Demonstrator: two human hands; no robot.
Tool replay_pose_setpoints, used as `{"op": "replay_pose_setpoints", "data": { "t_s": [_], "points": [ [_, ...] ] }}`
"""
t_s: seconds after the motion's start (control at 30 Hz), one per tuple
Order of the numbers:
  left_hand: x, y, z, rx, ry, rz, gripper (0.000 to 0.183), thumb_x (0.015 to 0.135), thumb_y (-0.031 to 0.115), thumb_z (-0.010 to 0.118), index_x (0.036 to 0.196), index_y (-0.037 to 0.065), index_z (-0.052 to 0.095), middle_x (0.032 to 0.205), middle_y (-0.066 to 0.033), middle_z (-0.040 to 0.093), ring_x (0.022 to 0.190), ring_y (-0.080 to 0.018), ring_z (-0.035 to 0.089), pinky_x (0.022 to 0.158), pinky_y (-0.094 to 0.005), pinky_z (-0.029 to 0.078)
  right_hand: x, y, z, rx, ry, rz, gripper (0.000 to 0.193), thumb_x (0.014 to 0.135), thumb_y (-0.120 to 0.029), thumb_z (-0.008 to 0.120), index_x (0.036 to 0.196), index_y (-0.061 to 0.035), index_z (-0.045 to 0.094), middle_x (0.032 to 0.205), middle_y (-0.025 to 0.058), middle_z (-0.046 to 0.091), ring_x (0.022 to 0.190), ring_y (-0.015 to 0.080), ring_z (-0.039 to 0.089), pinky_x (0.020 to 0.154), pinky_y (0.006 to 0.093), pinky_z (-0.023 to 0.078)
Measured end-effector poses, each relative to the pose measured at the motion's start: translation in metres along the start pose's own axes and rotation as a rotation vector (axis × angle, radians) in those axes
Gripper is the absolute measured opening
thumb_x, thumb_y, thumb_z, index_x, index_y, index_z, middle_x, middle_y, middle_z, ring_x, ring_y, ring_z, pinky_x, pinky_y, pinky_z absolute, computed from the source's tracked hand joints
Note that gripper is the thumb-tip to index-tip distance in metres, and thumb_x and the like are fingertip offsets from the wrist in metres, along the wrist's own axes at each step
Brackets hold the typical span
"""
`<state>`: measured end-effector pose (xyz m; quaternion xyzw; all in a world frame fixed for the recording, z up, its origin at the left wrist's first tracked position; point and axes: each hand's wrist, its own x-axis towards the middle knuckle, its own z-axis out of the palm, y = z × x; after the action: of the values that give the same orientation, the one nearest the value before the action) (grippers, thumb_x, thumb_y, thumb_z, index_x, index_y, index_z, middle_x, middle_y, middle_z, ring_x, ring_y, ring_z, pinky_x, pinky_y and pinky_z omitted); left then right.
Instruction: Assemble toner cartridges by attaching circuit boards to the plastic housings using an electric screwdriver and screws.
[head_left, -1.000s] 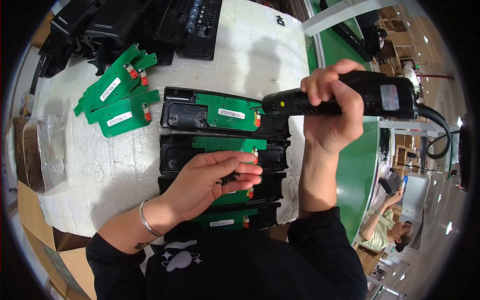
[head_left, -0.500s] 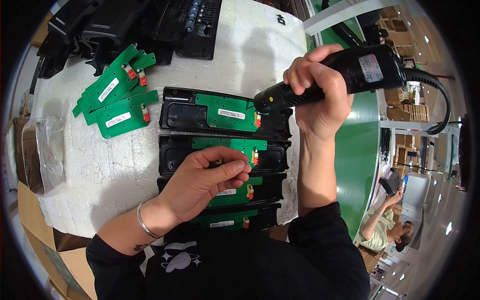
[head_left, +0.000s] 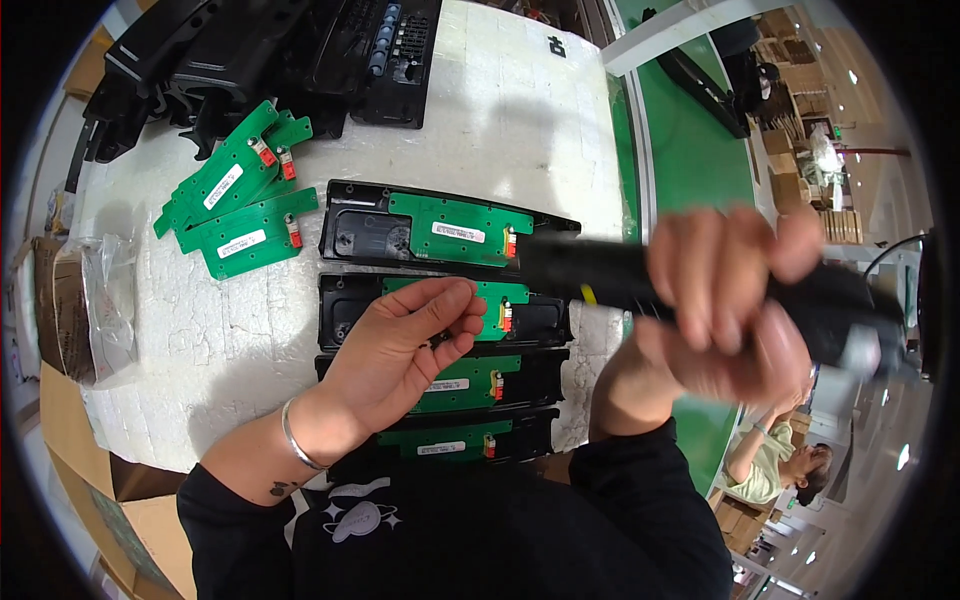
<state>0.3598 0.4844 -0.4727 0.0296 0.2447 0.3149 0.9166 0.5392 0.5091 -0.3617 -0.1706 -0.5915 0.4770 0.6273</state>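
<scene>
My right hand, blurred by motion, is wrapped around a black electric screwdriver. The tool lies nearly level, its front end near the right part of the farthest black plastic housing. In that housing sits a green circuit board with a white label and a red connector. My left hand is closed in a pinch over the second housing, partly covering its green board. Small dark bits show among its curled fingers, too small to name. Two more housings with boards lie nearer my body.
Several loose green boards lie overlapped at the left. Black plastic casings are piled behind them on the white foam surface. Cardboard boxes stand at lower left. A green bench and another person are at right.
My right hand has swung the screwdriver down and to the right, away from the farthest board. My left hand has shifted slightly left, still pinched.
</scene>
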Motion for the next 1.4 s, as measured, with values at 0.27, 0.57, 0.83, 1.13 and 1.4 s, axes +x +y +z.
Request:
{"op": "replay_pose_setpoints", "data": {
  "t_s": [0.27, 0.57, 0.83, 1.13, 1.4],
  "points": [
    [0.005, -0.010, 0.007, -0.034, -0.126, 0.002, 0.017, 0.087, 0.017, 0.054, 0.097, 0.004, 0.059, 0.088, -0.0036, 0.061, 0.078, -0.0094, 0.057, 0.071, -0.0198, 0.048, -0.015, -0.038, 0.003, -0.081, -0.130, -0.005, 0.027, 0.067, -0.010, 0.059, 0.086, -0.0102, 0.040, 0.056, -0.0040, 0.056, 0.050, 0.0062, 0.055, 0.050, 0.0170, 0.045],
    [0.006, -0.009, 0.025, -0.022, -0.142, -0.134, 0.033, 0.091, 0.026, 0.047, 0.111, 0.001, 0.053, 0.097, -0.0105, 0.059, 0.089, -0.0165, 0.059, 0.081, -0.0252, 0.049, -0.017, -0.021, -0.003, -0.091, -0.015, -0.028, 0.020, 0.071, -0.013, 0.051, 0.089, -0.0084, 0.044, 0.052, -0.0063, 0.046, 0.047, 0.0056, 0.047, 0.050, 0.0211, 0.037],
    [0.003, -0.013, 0.017, 0.247, -0.155, -0.183, 0.026, 0.095, 0.019, 0.036, 0.105, -0.001, 0.049, 0.104, -0.0169, 0.058, 0.096, -0.0251, 0.059, 0.083, -0.0292, 0.049, -0.004, 0.030, -0.058, -0.272, 0.486, 0.025, 0.014, 0.069, 0.001, 0.049, 0.082, 0.0062, 0.048, 0.056, 0.0082, 0.045, 0.044, 0.0161, 0.043, 0.047, 0.0281, 0.039],
    [0.000, -0.011, 0.012, 0.314, -0.171, -0.110, 0.015, 0.091, 0.015, 0.047, 0.095, 0.003, 0.055, 0.090, -0.0076, 0.060, 0.081, -0.0131, 0.059, 0.071, -0.0224, 0.049, -0.003, 0.040, -0.057, -0.247, 0.526, 0.091, 0.014, 0.065, 0.002, 0.052, 0.079, 0.0048, 0.048, 0.055, 0.0085, 0.046, 0.043, 0.0157, 0.045, 0.045, 0.0279, 0.039],
    [0.000, -0.011, 0.008, 0.115, -0.049, -0.137, 0.013, 0.086, 0.010, 0.055, 0.097, 0.004, 0.058, 0.090, -0.0050, 0.060, 0.078, -0.0099, 0.058, 0.069, -0.0201, 0.049, 0.002, 0.043, -0.052, -0.417, 0.381, 0.170, 0.009, 0.069, -0.005, 0.048, 0.077, -0.0003, 0.047, 0.054, 0.0069, 0.041, 0.047, 0.0146, 0.039, 0.049, 0.0289, 0.036]
  ]
}}
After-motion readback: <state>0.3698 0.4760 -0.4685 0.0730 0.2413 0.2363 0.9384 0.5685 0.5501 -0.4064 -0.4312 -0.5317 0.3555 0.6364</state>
